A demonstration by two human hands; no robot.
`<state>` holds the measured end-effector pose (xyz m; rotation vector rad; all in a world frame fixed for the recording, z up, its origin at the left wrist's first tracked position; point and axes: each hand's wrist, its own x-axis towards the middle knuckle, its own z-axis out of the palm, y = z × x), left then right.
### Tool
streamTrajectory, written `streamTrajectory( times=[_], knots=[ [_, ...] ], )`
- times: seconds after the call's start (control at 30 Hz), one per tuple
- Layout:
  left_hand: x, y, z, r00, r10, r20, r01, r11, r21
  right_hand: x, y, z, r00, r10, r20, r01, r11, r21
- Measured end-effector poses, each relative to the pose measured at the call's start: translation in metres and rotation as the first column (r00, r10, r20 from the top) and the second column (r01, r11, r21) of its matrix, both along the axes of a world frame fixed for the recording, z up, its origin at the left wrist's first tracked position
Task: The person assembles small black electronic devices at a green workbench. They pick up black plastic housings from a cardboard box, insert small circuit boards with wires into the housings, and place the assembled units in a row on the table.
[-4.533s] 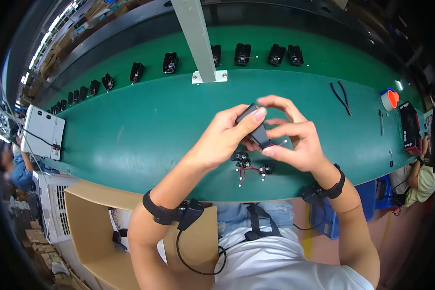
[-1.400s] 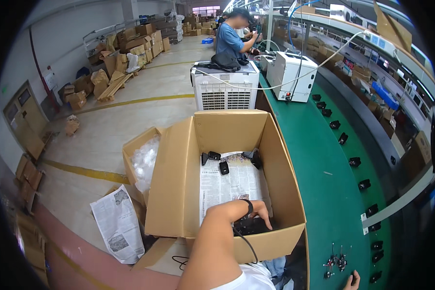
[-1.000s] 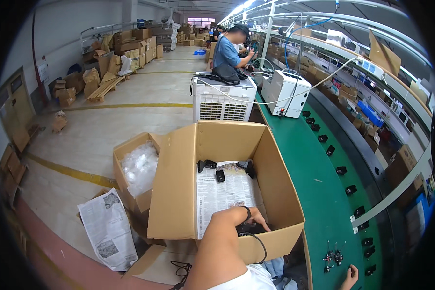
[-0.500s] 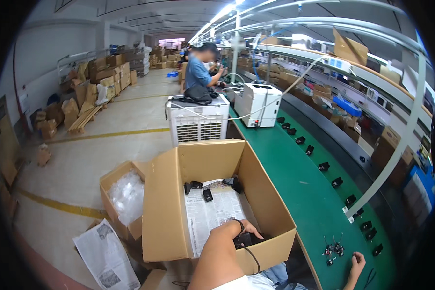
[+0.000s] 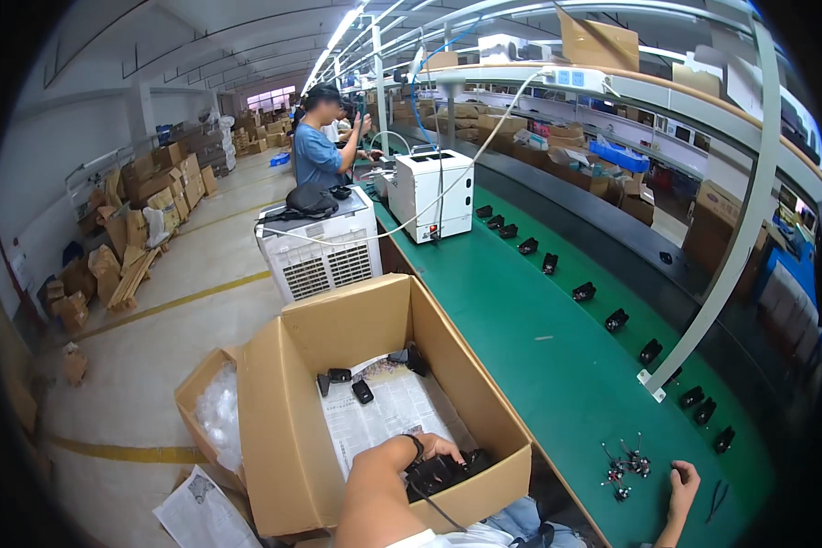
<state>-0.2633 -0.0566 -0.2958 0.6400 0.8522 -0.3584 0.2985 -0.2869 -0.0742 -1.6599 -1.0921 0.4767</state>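
Two hands are showing: the left hand [image 5: 441, 447] is lying inside a cardboard carton [image 5: 493, 486], its fingers over black housings [image 5: 432, 472]; whether it is gripping one cannot be told; beyond it, similar pieces [image 5: 363, 392] are lying on newspaper [image 5: 379, 422]; the right hand [image 5: 684, 484] is lying over the green bench [image 5: 530, 384], fingers loosely curled, contents unclear; wired parts [image 5: 619, 473] are sitting just left of it, pliers [image 5: 718, 496] just right.

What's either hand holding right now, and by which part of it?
Left hand: cannot be told; it reaches among black housings in the cardboard box, any grip unclear. Right hand: no held thing shows; it's at the green bench.
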Motion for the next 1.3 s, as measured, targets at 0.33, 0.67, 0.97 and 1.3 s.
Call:
streamTrajectory(
  times=[0.33,0.67,0.97,1.3],
  knots=[
    [-0.011,-0.007,0.038,0.999,0.038,-0.018,-0.037,0.998,0.060,-0.004,0.001,-0.002,1.000,-0.008,-0.023,0.008,1.000,0.007],
    [-0.089,0.060,0.104,0.999,0.012,-0.033,-0.001,0.951,0.308,-0.003,-0.005,-0.001,0.997,-0.052,0.053,0.054,0.998,-0.025],
    [0.058,0.091,0.398,0.965,-0.261,-0.019,0.147,0.482,0.864,-0.004,-0.009,0.006,0.990,-0.026,0.135,0.033,0.998,-0.047],
    [0.252,0.120,0.290,0.880,-0.139,-0.455,0.374,-0.390,0.842,-0.009,0.000,0.017,0.984,0.002,0.180,0.012,0.997,-0.078]
  ],
)
